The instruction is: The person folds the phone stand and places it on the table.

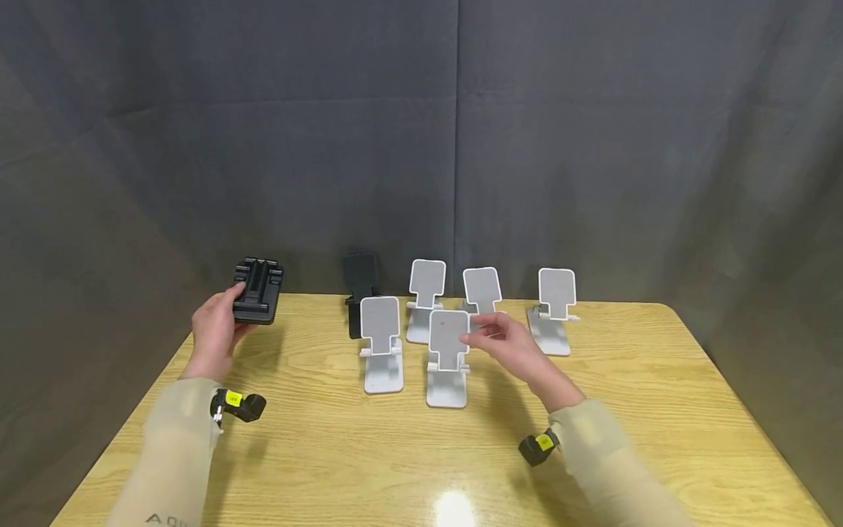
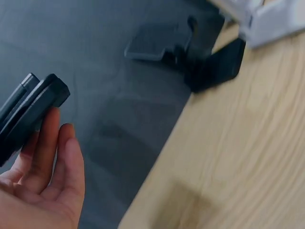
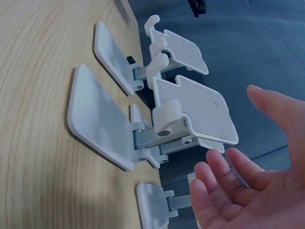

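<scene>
A folded black phone stand (image 1: pixel 258 296) is raised above the table's left back part in my left hand (image 1: pixel 214 329). The thumb lies over its top face and the fingers are underneath; the left wrist view shows those fingers along the edge of the black stand (image 2: pixel 33 109). My right hand (image 1: pixel 514 351) is at the right edge of the front white phone stand (image 1: pixel 450 337), which stands unfolded. Seen from the right wrist, thumb and fingers are spread apart beside the grey-faced plate of that white stand (image 3: pixel 200 109), with nothing between them.
Several more white stands stand unfolded, among them one at front left (image 1: pixel 380 322) and one at far right (image 1: pixel 557 293). An unfolded black stand (image 1: pixel 361 278) is at the back. The wooden table (image 1: pixel 329 461) meets a dark curtain (image 1: pixel 316 146) behind.
</scene>
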The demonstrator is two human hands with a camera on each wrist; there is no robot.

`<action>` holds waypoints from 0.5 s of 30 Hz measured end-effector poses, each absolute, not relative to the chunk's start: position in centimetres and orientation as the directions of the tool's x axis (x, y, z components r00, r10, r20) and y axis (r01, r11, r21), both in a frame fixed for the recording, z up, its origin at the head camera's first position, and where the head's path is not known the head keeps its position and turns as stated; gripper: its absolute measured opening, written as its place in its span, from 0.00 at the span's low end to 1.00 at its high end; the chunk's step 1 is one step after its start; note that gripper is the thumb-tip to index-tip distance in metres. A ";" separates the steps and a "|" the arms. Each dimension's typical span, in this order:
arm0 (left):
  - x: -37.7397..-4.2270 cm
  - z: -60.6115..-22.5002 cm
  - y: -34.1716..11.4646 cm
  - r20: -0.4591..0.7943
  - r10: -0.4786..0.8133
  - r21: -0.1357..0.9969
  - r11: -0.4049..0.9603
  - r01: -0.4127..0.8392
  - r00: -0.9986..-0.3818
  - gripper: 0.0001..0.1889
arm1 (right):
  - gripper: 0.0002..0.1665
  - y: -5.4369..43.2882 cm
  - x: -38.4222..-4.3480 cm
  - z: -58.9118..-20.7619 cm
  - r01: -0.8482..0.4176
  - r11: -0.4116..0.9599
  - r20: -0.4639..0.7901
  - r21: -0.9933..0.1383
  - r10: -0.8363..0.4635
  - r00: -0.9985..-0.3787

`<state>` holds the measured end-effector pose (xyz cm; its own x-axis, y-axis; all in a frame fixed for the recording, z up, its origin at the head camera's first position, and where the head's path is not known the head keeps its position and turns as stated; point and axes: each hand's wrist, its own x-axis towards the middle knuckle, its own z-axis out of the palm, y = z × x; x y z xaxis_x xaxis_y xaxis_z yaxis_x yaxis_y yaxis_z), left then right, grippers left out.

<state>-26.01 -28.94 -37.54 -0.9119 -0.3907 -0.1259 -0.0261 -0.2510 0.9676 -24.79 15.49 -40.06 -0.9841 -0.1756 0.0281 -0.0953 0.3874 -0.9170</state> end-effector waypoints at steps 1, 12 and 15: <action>-26.0 -37.7 -29.4 -0.137 -0.403 0.967 -0.253 -0.034 -0.905 0.15 | 0.31 15.4 -24.8 -40.2 -0.090 0.385 0.024 -0.919 -0.173 -0.985; -25.8 -39.3 -34.2 -0.294 -0.414 0.923 -0.357 -0.144 -0.861 0.21 | 0.28 14.7 -25.4 -42.1 -0.005 0.302 -0.067 -0.953 -0.226 -0.972; -25.7 -39.7 -35.1 -0.337 -0.375 0.899 -0.401 -0.177 -0.864 0.28 | 0.28 14.3 -25.4 -42.4 0.014 0.263 -0.081 -0.965 -0.243 -0.967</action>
<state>-25.69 -35.12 -39.73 -0.8636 -0.3751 -0.3369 -0.1766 -0.4009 0.8989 -25.38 14.27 -42.44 -0.9667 -0.2430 -0.0805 0.0142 0.2632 -0.9646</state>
